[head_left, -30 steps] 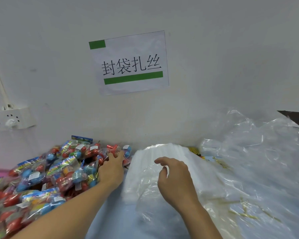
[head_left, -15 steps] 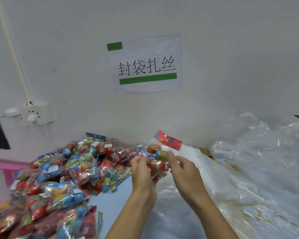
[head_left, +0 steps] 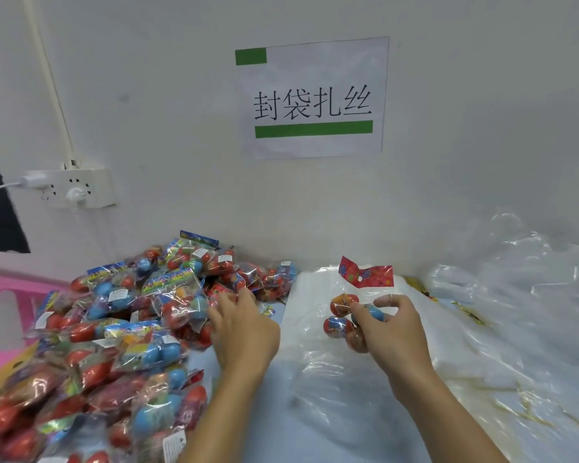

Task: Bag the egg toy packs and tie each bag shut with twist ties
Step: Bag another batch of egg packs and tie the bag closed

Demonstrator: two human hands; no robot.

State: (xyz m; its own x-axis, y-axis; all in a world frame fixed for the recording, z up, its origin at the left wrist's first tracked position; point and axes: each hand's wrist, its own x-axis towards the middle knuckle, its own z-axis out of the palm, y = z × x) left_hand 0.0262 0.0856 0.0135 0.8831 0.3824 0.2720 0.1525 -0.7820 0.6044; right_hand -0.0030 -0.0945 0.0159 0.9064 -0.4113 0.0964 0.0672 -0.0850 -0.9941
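Observation:
My right hand (head_left: 395, 332) grips one egg toy pack (head_left: 346, 312), red and blue eggs in clear wrap with a red header card, above a stack of clear plastic bags (head_left: 318, 295). A big pile of egg toy packs (head_left: 114, 329) covers the left of the table. My left hand (head_left: 244, 329) reaches into the pile's right edge with fingers spread over a pack; whether it holds one is hidden. Gold twist ties (head_left: 528, 416) lie scattered at the right.
Crumpled clear plastic sheeting (head_left: 522, 295) fills the right side. A paper sign (head_left: 311, 98) hangs on the wall straight ahead, and a power strip (head_left: 74, 188) with plugs sits at the left. A pink object (head_left: 4, 305) stands at the far left.
One second ago both hands held nothing. They then lifted a pack together; now my right hand holds it alone to the right and my left hand has gone back to the pile.

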